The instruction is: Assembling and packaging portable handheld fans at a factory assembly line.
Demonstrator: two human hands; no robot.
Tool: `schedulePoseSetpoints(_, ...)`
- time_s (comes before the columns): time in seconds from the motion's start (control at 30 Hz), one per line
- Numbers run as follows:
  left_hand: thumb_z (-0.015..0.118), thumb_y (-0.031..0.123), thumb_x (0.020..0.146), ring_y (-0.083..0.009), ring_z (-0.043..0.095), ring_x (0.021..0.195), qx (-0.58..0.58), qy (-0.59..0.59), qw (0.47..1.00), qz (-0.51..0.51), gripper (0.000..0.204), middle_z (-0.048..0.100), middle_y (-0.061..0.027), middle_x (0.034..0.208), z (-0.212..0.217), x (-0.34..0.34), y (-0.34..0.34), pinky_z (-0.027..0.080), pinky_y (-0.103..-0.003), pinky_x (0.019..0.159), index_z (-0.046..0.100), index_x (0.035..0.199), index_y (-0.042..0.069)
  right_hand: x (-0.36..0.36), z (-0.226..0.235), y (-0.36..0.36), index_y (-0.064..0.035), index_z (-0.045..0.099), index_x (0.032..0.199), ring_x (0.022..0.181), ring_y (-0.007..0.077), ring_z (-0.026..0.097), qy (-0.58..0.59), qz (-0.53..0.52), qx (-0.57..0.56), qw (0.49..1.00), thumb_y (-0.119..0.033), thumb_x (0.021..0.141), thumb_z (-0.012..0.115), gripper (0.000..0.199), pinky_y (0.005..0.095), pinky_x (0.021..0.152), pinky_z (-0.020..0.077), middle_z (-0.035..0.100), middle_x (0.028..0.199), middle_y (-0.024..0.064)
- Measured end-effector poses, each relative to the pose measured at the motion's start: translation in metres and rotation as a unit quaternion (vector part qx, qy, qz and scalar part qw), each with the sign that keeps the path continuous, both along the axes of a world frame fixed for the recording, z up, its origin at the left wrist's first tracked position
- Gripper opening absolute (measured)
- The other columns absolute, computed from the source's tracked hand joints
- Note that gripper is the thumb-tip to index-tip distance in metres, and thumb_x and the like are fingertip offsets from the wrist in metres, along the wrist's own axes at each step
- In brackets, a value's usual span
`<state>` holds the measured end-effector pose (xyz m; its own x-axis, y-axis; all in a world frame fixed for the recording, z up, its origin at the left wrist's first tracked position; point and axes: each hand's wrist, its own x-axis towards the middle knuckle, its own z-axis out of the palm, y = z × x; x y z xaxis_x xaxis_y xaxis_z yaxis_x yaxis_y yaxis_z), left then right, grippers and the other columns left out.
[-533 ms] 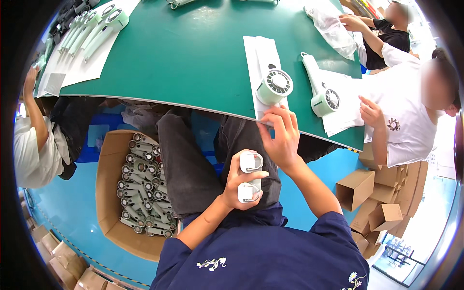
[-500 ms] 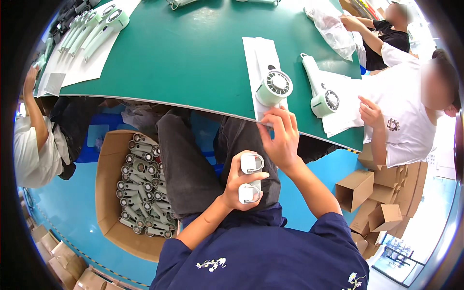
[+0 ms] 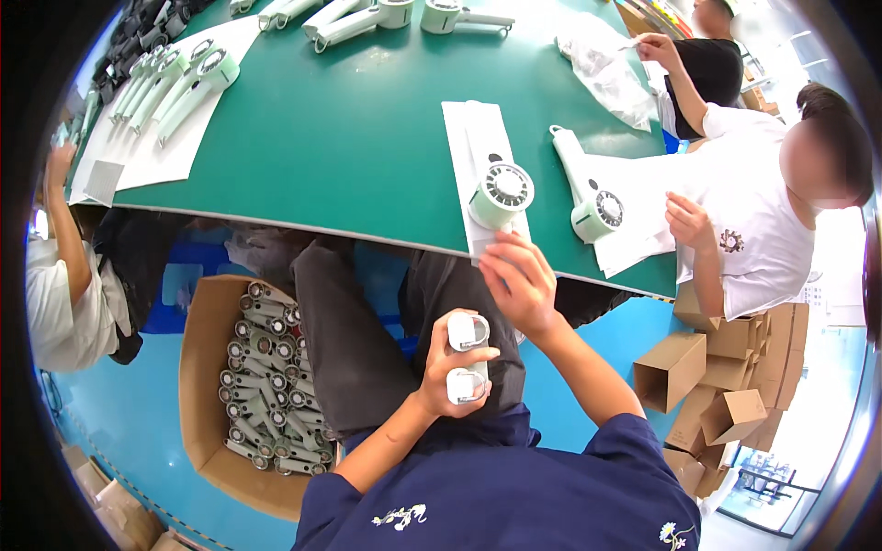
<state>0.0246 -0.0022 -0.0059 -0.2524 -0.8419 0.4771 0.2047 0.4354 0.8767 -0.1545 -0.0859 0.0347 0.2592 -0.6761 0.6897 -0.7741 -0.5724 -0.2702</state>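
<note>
My left hand (image 3: 439, 367) is wrapped round two pale handheld fans (image 3: 467, 332) above my lap, their handle ends with wire loops facing up; the rest of them is hidden. At the table's front edge my right hand (image 3: 522, 286) reaches out with fingers apart, its fingertips by the lower end of a white paper strip (image 3: 459, 138). On that strip lies a mint-green handheld fan (image 3: 501, 195), its round grille up and its handle pointing away from me. To its right another green handheld fan (image 3: 588, 193) lies partly beside white sheets (image 3: 638, 184).
A green table (image 3: 349, 156) spans the front. Several fans (image 3: 188, 83) lie on paper at far left, others (image 3: 367, 20) at the back. A carton (image 3: 207, 404) full of fans stands left of my legs. Co-workers sit at both sides; empty cartons (image 3: 671, 367) are stacked right.
The view has shifted, bringing more fans at the table's back into sight. My left hand keeps its hold on the two fans. My right hand stays by the paper strip's near end.
</note>
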Motion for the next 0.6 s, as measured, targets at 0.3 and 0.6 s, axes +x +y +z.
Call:
schedulePoseSetpoints(0.3, 0.078, 0.015, 0.057, -0.0433, 0.051, 0.12, -0.004, -0.041, 0.999, 0.022, 0.049, 0.048, -0.0295, 0.131, -0.007, 0.006, 0.011, 0.046, -0.047, 0.099, 0.076, 0.105, 0.012, 0.006, -0.005, 0.008, -0.0091, 0.071, 0.09, 0.107, 0.029, 0.066, 0.0, 0.031, -0.01, 0.999, -0.002, 0.072, 0.083, 0.023, 0.0463, 0.097, 0.0556, 0.068, 0.106, 0.0043)
schedulePoseSetpoints(0.6, 0.08, 0.016, 0.059, -0.0379, 0.052, 0.119, -0.035, -0.037, 0.998, -0.034, 0.044, 0.042, -0.0249, 0.139, -0.016, -0.014, 0.014, 0.047, -0.045, 0.099, 0.08, 0.103, 0.011, -0.026, 0.03, 0.042, -0.0046, 0.068, 0.092, 0.096, 0.0244, 0.063, -0.193, 0.018, 0.189, 0.963, 0.004, 0.08, 0.077, 0.018, 0.0339, 0.086, 0.0504, 0.065, 0.103, 0.0104)
